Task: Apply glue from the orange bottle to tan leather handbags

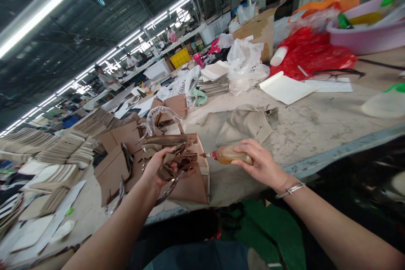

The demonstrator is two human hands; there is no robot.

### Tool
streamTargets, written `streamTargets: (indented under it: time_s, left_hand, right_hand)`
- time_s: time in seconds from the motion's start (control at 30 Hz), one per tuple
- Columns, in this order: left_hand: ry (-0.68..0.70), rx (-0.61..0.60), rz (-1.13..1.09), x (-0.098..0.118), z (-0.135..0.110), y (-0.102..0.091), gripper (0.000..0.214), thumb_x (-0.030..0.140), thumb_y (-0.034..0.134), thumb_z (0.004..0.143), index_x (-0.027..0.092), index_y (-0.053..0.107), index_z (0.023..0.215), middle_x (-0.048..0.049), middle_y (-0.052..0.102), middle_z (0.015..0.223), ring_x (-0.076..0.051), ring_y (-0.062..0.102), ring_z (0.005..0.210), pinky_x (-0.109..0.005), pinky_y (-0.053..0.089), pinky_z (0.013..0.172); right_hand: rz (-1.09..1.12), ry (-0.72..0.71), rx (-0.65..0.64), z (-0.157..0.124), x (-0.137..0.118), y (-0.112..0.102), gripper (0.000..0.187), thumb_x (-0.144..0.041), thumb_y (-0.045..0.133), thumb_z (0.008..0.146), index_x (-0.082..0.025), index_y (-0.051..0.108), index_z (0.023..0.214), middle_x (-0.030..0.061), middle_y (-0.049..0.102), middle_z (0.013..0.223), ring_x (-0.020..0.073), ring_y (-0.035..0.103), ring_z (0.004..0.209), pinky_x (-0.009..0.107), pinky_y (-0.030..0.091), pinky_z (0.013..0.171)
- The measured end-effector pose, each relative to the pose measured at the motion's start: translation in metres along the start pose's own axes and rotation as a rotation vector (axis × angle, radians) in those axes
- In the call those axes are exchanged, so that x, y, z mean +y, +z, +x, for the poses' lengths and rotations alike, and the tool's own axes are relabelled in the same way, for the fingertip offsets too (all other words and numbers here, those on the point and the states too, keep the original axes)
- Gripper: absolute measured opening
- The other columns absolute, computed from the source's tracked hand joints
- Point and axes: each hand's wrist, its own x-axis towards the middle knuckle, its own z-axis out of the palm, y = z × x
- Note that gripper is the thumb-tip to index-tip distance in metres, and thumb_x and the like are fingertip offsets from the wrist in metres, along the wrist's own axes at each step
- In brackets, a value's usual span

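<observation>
At the far left of the workbench (316, 122) lie fanned stacks of cut panels (57, 152), well apart from the hands. The left hand (158, 168) is clenched around a crumpled brown flap (177, 162), fingers wrapped over the gathered material and thumb underneath. That flap belongs to the brown bag (194, 185), which lies on its side at the near edge of the bench, its handle (160, 114) sleeved in clear plastic and arching up behind.

The flap looks soft and limp, folding wherever it is pinched, so a full-fist hold near the seam suits it. The bag body seems stiffer and light, and the plastic sleeve is probably slippery.

Just to the right, the squeeze bottle (229, 155) lies level in the right hand (261, 162), which grasps its back half with the thumb on top. Its red nozzle (210, 156) points at the bag's rim, though I cannot tell whether it touches. The bottle holds amber liquid and appears pliable, best gripped mid-body.

Beyond lies a loose cloth (247, 122), and a red plastic bag (313, 52) further back right.
</observation>
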Motion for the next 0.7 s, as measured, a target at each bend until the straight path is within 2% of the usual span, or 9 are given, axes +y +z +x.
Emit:
streamTargets:
  time_s: [0.17,0.3,0.43,0.57,0.7]
  left_hand:
    - [0.026,0.007,0.027,0.0,-0.002,-0.001,0.024,0.016,0.055,0.09,0.013,0.057,0.067,-0.0002,0.055,0.044,-0.008,0.043,0.027,-0.017,0.037,0.028]
    - [0.013,0.009,0.04,0.002,-0.003,-0.001,0.026,0.017,0.054,0.09,0.015,0.053,0.065,0.0,0.053,0.044,-0.008,0.043,0.028,-0.017,0.037,0.028]
    - [0.011,-0.015,0.044,0.003,-0.003,0.0,0.022,0.015,0.051,0.091,0.012,0.057,0.07,-0.0035,0.06,0.053,-0.007,0.043,0.029,-0.016,0.035,0.028]
    - [0.003,-0.015,0.059,0.004,-0.004,0.001,0.031,0.017,0.048,0.093,0.012,0.056,0.064,-0.0021,0.055,0.047,-0.007,0.042,0.028,-0.017,0.035,0.027]
    - [0.018,-0.029,0.067,0.004,-0.005,0.001,0.03,0.015,0.048,0.094,0.011,0.059,0.066,-0.0032,0.058,0.048,-0.007,0.042,0.028,-0.018,0.035,0.027]
  right_hand:
    - [-0.037,-0.012,0.149,0.016,-0.006,-0.003,0.029,-0.034,0.071,0.092,-0.024,0.06,0.117,0.0098,0.065,0.104,0.0245,0.064,0.101,0.038,0.057,0.083]
    - [-0.05,0.005,0.232,0.027,-0.012,-0.003,0.029,-0.036,0.071,0.092,-0.025,0.06,0.116,0.0095,0.067,0.104,0.0256,0.064,0.101,0.04,0.057,0.083]
    - [-0.057,0.041,0.267,0.032,-0.014,0.0,0.027,-0.041,0.068,0.093,-0.025,0.06,0.114,0.0096,0.068,0.104,0.0266,0.065,0.1,0.043,0.057,0.084]
    - [-0.02,0.073,0.299,0.031,-0.014,0.001,0.025,-0.04,0.069,0.094,-0.025,0.061,0.112,0.0082,0.068,0.101,0.0252,0.065,0.097,0.041,0.056,0.082]
    - [0.005,0.102,0.312,0.029,-0.014,0.001,0.023,-0.038,0.069,0.094,-0.025,0.061,0.111,0.0072,0.068,0.1,0.024,0.065,0.095,0.039,0.056,0.08]
